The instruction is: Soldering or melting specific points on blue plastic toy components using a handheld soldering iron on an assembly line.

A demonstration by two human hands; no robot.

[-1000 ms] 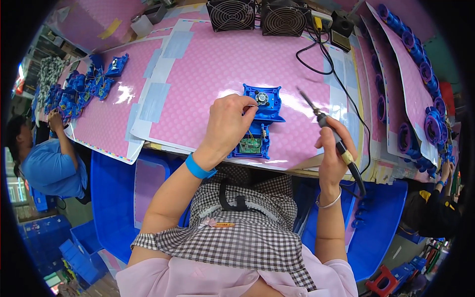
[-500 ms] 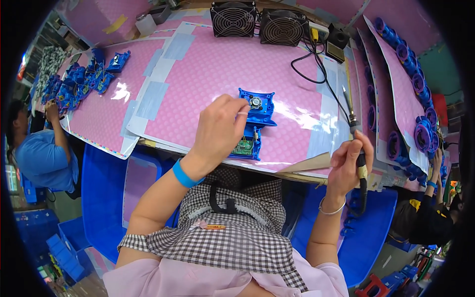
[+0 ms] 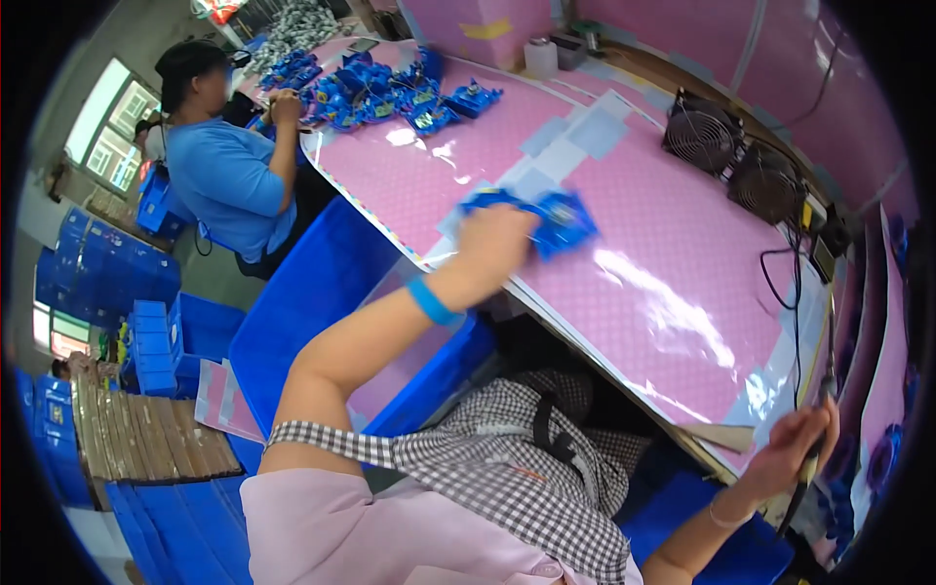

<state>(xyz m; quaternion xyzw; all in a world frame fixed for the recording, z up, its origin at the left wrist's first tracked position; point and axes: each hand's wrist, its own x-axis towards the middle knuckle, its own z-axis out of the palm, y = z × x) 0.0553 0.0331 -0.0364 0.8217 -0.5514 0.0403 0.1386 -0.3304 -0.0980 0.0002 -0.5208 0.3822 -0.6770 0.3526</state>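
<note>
My left hand (image 3: 495, 244), with a blue band on its wrist, grips a blue plastic housing (image 3: 564, 224) over the left part of the pink-covered bench. Both hand and housing are smeared by motion, and the fingertips are hidden behind the hand. A soldering iron (image 3: 807, 473) is held in my right hand (image 3: 788, 450), off the bench's near right corner. The iron points up and away from me, and its cable hangs below the hand.
Two black fans (image 3: 704, 136) stand at the bench's back edge, beside black cables (image 3: 775, 278). Many blue housings (image 3: 375, 93) are heaped at the far left, where a co-worker in a blue shirt (image 3: 229, 166) sits. A blue bin (image 3: 322, 283) stands below the bench edge.
The view has swung left. My left hand has taken the blue housing from the bench's middle leftward. My right hand still holds the soldering iron.
</note>
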